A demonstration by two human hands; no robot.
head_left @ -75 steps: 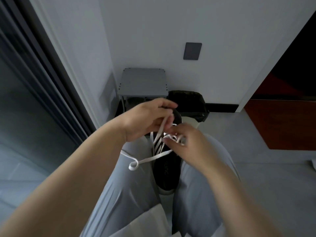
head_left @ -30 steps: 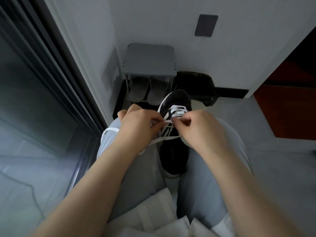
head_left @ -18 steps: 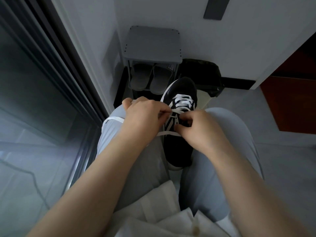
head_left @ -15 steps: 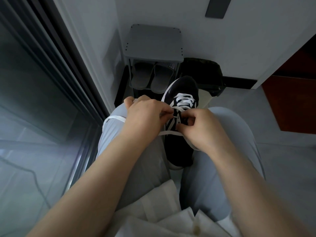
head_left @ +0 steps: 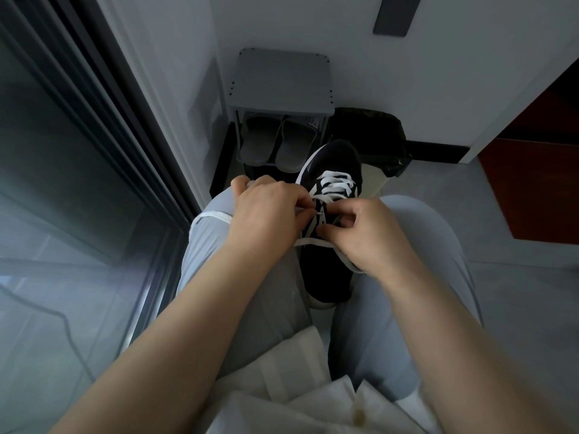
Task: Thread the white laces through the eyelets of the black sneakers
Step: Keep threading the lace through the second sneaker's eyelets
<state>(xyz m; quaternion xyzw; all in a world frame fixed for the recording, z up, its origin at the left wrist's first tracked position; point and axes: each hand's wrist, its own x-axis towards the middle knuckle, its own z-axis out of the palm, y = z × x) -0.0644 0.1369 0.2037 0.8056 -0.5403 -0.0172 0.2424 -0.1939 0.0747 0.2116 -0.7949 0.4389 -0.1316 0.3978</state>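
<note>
A black sneaker [head_left: 326,277] with a white sole lies between my knees, toe pointing away. Its white lace [head_left: 336,183] crosses the front eyelets in a few rows. My left hand [head_left: 266,214] pinches the lace tip at an eyelet on the shoe's left side. A loose stretch of lace trails over my left thigh. My right hand [head_left: 363,236] grips the shoe's right edge by the tongue, thumb pressed on the upper. A lace strand runs across the shoe beneath both hands.
A grey shoe rack [head_left: 282,79] holding grey slippers [head_left: 272,142] stands against the wall ahead. A black bin [head_left: 376,133] sits to its right. A dark glass sliding door [head_left: 62,151] runs along the left. Grey floor tiles [head_left: 517,292] lie to the right.
The view tilted down and the shoe was lowered onto my lap. My left hand brought the lace tip to an eyelet; my right hand shifted from the lace to holding the shoe's edge.
</note>
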